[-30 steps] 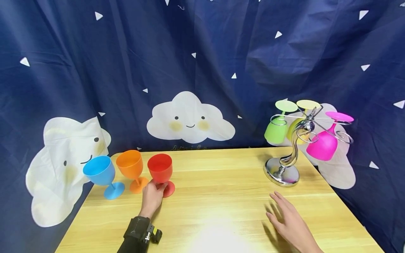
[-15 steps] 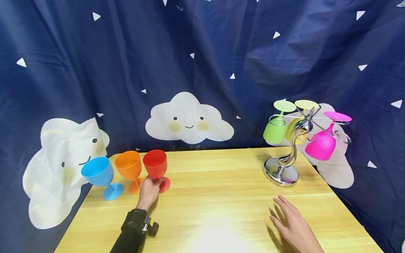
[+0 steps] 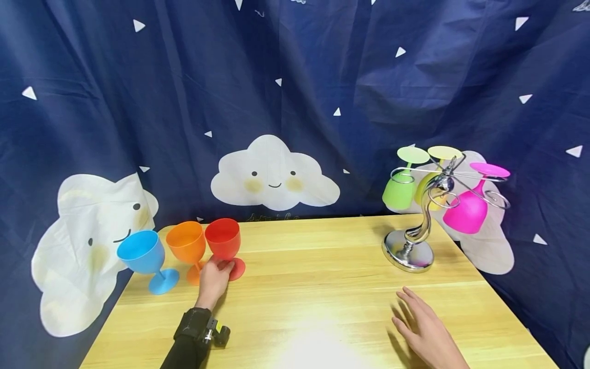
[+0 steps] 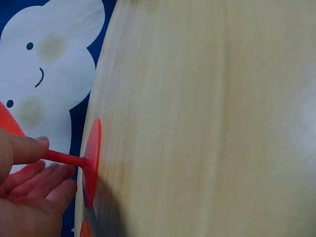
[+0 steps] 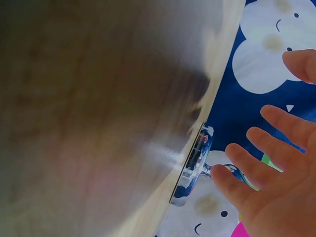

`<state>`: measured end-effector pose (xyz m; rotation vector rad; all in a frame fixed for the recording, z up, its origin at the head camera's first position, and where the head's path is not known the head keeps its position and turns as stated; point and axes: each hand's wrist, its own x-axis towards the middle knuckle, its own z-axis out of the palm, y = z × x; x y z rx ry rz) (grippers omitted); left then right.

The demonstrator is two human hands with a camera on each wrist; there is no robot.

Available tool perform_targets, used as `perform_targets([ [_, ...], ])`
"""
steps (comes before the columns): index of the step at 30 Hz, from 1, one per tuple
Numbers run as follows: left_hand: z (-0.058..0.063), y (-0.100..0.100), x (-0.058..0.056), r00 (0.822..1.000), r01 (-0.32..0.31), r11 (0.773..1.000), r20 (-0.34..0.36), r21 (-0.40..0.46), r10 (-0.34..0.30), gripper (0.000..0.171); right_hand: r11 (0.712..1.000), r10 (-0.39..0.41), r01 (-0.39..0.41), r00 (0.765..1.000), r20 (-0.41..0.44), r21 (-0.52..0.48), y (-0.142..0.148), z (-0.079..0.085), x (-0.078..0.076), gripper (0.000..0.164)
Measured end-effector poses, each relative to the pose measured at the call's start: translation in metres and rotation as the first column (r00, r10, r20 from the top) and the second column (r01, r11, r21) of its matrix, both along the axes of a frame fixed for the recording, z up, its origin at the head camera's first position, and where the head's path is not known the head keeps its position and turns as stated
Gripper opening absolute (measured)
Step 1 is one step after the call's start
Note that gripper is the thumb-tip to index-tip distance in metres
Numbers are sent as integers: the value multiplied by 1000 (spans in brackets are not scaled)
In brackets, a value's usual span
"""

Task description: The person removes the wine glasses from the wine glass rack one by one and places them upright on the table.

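Observation:
On the left of the table, my left hand (image 3: 214,279) holds a red plastic goblet (image 3: 223,238) by its stem, thumb on one side and fingers on the other. The goblet stands upright, its round foot (image 4: 92,163) down at the tabletop. Just left of it are an orange goblet (image 3: 186,243), its stem partly behind my hand, and a blue goblet (image 3: 142,252). My right hand (image 3: 426,328) hovers over the table's right side, fingers spread and relaxed, holding nothing. It is nearest to a chrome goblet rack (image 3: 407,251).
Green (image 3: 399,192), yellow (image 3: 424,187) and pink (image 3: 466,211) goblets hang upside down from the rack's wire loops. The light wooden table (image 3: 295,287) reaches back to a dark blue curtain (image 3: 295,66) with white clouds.
My left hand has moved the red goblet left and slightly back, closer to the orange one. My right hand has shifted only slightly and stays relaxed.

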<state>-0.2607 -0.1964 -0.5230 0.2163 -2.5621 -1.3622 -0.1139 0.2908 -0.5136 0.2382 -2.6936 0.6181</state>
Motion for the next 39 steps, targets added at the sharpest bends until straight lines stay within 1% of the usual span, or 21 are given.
perform_targets([
  [4, 3, -1, 9, 999, 21, 996, 28, 90, -23, 47, 1000, 13, -14, 1000, -19, -13, 0, 0, -1, 56],
  [7, 7, 0, 20, 998, 34, 985, 46, 172, -43, 57, 999, 29, -30, 999, -46, -26, 0, 1, -1, 56],
  [9, 10, 1, 30, 997, 22, 979, 65, 203, -36, 61, 999, 36, -38, 998, -57, -30, 0, 2, -2, 56],
  [12, 15, 5, 47, 995, -13, 979, 96, 201, -6, 64, 998, 38, -41, 998, -57, -45, 0, 4, -3, 55],
  [14, 19, 8, 57, 993, -44, 986, 114, 158, 26, 63, 998, 39, -42, 998, -50, -53, 0, 5, -3, 54],
  [18, 25, 19, 75, 990, -74, 993, 127, 92, 62, 62, 997, 41, -43, 998, -39, -59, -1, 8, -4, 54],
  [19, 26, 23, 79, 990, -74, 994, 124, 76, 64, 61, 997, 40, -43, 999, -35, -62, -1, 8, -4, 54],
  [21, 27, 31, 88, 992, -66, 995, 114, 72, 57, 60, 997, 34, -36, 999, -24, -63, -2, 9, -4, 54],
  [24, 29, 44, 100, 995, -37, 999, 89, 33, 34, 59, 998, 23, -23, 1000, -1, -60, -3, 10, -4, 54],
  [27, 30, 59, 110, 996, 24, 1000, 82, -16, -23, 63, 998, 20, -19, 1000, 18, -58, -5, 10, -4, 54],
  [30, 32, 72, 119, 992, 95, 994, 84, -62, -89, 69, 998, 21, -19, 999, 31, -55, -7, 9, -4, 54],
  [32, 33, 79, 125, 988, 136, 986, 90, -100, -127, 72, 999, 21, -20, 999, 29, -49, -9, 9, -4, 54],
  [34, 35, 84, 130, 985, 161, 975, 92, -152, -148, 73, 999, 21, -20, 999, 24, -44, -11, 9, -5, 54],
  [39, 37, 91, 141, 984, 171, 944, 98, -284, -148, 72, 998, 30, -30, 1000, 1, -54, -10, 10, -7, 54],
])
